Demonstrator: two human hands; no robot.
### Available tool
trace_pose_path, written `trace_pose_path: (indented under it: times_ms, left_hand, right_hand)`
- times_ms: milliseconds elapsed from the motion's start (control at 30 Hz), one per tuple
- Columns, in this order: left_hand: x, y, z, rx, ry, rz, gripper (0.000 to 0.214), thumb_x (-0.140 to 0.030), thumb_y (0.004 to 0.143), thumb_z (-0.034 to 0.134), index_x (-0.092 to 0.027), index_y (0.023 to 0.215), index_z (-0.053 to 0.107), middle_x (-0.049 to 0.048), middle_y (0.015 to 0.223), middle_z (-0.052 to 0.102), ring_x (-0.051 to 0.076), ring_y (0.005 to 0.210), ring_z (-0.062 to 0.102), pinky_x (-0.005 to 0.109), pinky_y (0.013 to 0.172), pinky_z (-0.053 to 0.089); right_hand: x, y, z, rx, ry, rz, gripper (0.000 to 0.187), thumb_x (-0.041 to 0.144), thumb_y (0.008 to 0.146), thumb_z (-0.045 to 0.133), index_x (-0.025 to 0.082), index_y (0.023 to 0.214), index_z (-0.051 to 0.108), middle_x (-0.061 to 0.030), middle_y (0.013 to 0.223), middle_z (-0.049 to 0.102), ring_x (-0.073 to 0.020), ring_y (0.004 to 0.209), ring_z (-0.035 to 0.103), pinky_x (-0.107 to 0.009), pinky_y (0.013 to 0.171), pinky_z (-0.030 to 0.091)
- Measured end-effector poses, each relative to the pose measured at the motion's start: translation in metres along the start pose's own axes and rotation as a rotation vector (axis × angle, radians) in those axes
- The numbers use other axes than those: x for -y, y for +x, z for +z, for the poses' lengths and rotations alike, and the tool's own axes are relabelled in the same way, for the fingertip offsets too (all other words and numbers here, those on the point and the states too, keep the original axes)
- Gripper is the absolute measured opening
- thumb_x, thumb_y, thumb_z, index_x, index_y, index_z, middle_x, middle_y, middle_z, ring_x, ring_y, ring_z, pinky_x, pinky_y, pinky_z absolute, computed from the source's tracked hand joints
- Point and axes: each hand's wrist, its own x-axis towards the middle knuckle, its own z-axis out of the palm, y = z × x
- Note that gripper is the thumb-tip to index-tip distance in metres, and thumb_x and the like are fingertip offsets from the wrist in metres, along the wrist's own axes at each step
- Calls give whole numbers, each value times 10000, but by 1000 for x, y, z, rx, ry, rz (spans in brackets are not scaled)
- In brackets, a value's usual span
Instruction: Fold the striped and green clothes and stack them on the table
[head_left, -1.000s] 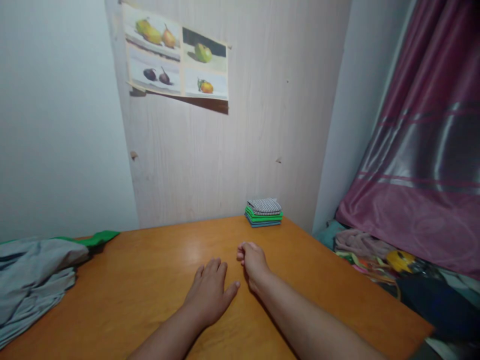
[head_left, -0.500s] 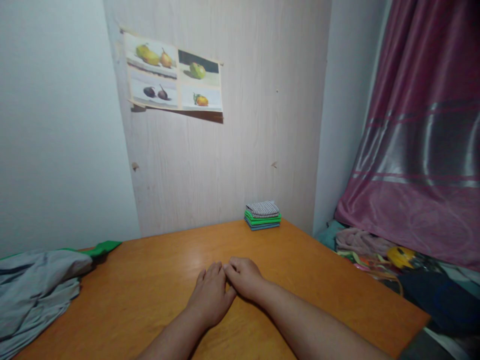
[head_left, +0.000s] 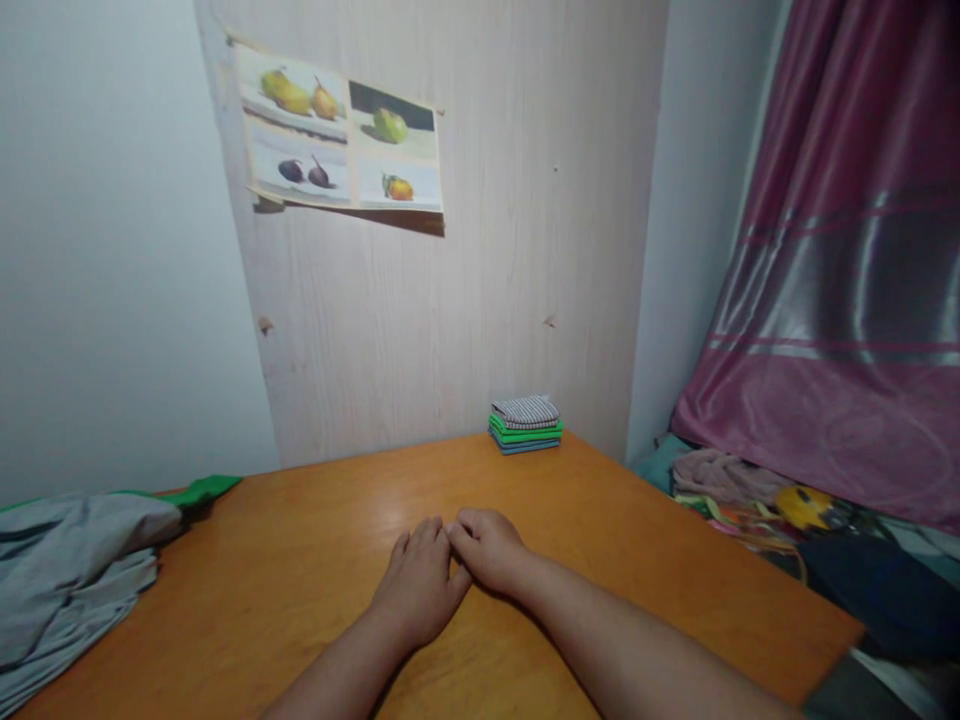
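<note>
The left hand [head_left: 420, 585] lies flat, empty, on the bench [head_left: 285, 570]; the right hand [head_left: 489, 548] curls against it, grip hidden. Far and slightly right, nearer the right hand, sits a folded cloth stack [head_left: 526, 426], longer left to right.

Has a sheet of fruit pictures [head_left: 341, 145] on the wall [head_left: 450, 320], a shiny pink curtain [head_left: 832, 300] at right, and a messy pile [head_left: 802, 510] below.

A home room, shown by satiny curtain [head_left: 832, 300] and folded clothes [head_left: 525, 425].
</note>
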Motion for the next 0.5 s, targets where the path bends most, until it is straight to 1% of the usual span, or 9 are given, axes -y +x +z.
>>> trace_pose_path:
  times_ms: [167,367,500]
  left_hand:
    - [1,0,1,-8,7,21,641,-518,939,416,-135,1441,524,200,1543,442,341,1457,367,527,1215,229]
    - [2,0,1,-22,-16,35,622,-516,943,419,-148,1433,527,199,1529,458,342,1452,369,544,1211,226]
    - [3,-1,3,-8,-16,18,631,-521,941,419,-151,1442,514,192,1547,436,340,1463,351,541,1213,217]
  right_hand:
    - [0,0,-2,17,-12,-5,355,426,953,471,199,706,587,15,669,599,-114,633,472,-250,566,247]
    - [0,-1,-3,20,-15,-16,348,419,956,477,201,717,605,12,686,611,-118,645,482,-252,575,257]
    - [-1,-1,-3,30,-6,-15,336,414,952,491,202,718,606,14,681,609,-119,645,485,-252,574,259]
